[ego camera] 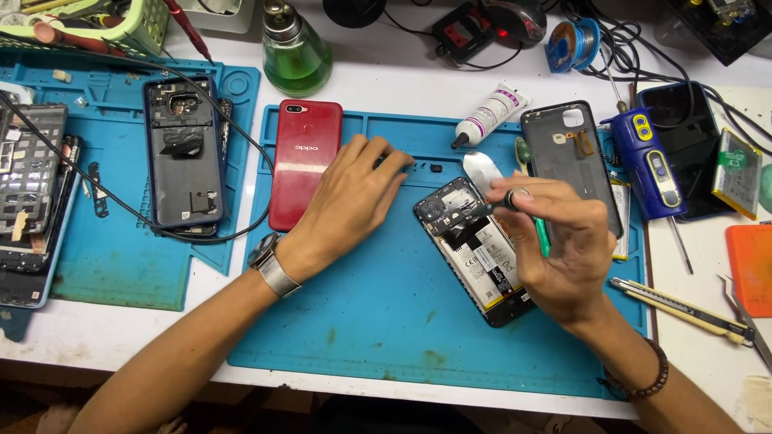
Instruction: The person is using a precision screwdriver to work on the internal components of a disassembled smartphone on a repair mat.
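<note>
I see a white workbench [402, 92] filling the frame, evenly lit. Along the bottom edge of the frame, dark floor [338, 414] shows beneath it.

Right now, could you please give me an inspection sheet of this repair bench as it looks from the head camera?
Surface: white bench with a blue repair mat, stained in spots; a second blue mat lies at the left.
Job's things: opened phone, back removed, battery showing, lying on the mat.
Hands: left hand rests fingertips down on the mat; right hand pinches a screwdriver over the opened phone.
Clutter: red phone, dark back cover, glue tube, green liquid bottle, utility knife, another opened phone.
Cables: black cable loops across the left mat; tangle at top right.
Surroundings: nothing seen.
</note>
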